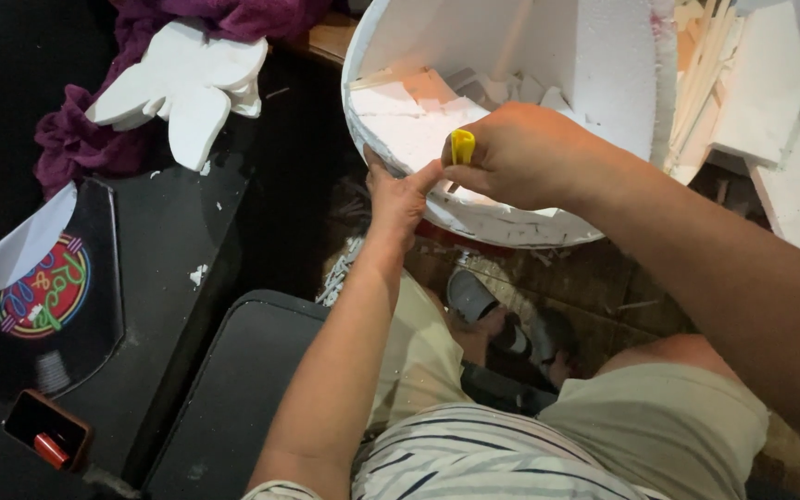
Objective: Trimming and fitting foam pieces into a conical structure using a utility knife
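Observation:
A large round white foam piece [594, 65] fills the upper middle of the head view, its curved rim facing me. My right hand [530, 153] is closed on a small yellow-handled cutter [462, 146] and presses it against the rim; the blade is hidden. My left hand [398, 199] grips the lower edge of the foam rim just left of the cutter, thumb up beside it. Loose white foam offcuts [418, 93] lie inside the round piece.
A white glove-shaped foam cutout [187, 83] lies on purple cloth [85, 139] at upper left. A black surface [168, 241] with a round coloured sticker [43, 296] is to the left. Flat foam slabs [780, 93] stand at right. My knees and a sandalled foot [483, 301] are below.

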